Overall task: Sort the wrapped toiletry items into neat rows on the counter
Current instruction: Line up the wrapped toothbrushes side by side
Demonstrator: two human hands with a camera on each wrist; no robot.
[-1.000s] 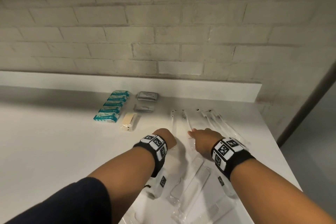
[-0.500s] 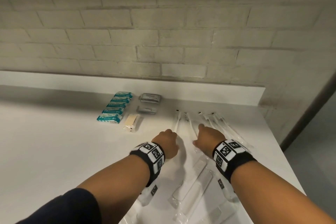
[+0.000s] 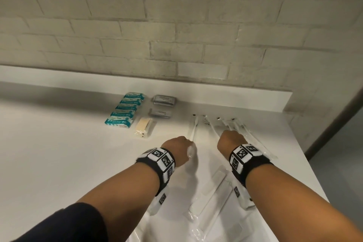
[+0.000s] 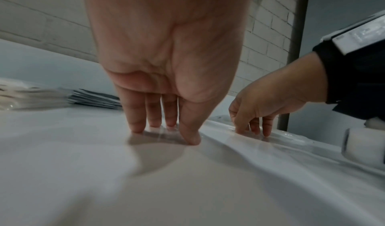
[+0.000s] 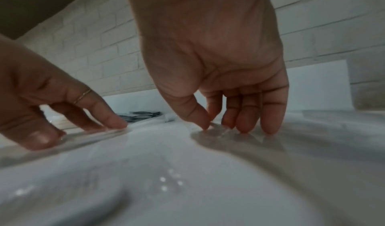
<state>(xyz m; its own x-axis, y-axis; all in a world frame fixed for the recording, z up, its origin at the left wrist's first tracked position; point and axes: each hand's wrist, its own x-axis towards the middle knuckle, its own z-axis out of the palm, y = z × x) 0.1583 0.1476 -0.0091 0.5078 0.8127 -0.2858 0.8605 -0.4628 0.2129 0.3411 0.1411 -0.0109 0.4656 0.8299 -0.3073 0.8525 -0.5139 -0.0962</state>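
Two clear-wrapped toothbrushes lie lengthwise on the white counter (image 3: 59, 153). My left hand (image 3: 177, 148) presses its straight fingertips (image 4: 137, 129) and thumb onto the left wrapped toothbrush (image 3: 193, 129), whose wrapper (image 4: 160, 132) shows between them. My right hand (image 3: 230, 140) rests its fingertips (image 5: 269, 129) on the neighbouring wrapped toothbrush (image 3: 211, 128). Several more wrapped toothbrushes (image 3: 238, 126) lie side by side just right of it. In the right wrist view the left hand (image 5: 62, 130), wearing a ring, holds its wrapper flat.
A row of teal packets (image 3: 125, 110), grey sachets (image 3: 164, 100) and a pale yellow wrapped bar (image 3: 144, 126) sit further left near the upstand. Loose clear-wrapped items (image 3: 208, 192) lie between my forearms. The counter's right edge (image 3: 306, 163) is close to my right wrist.
Both hands have slid away from me toward the wall, fingertips staying on the wrapped toothbrushes. The toothbrushes under them have moved up with the hands.
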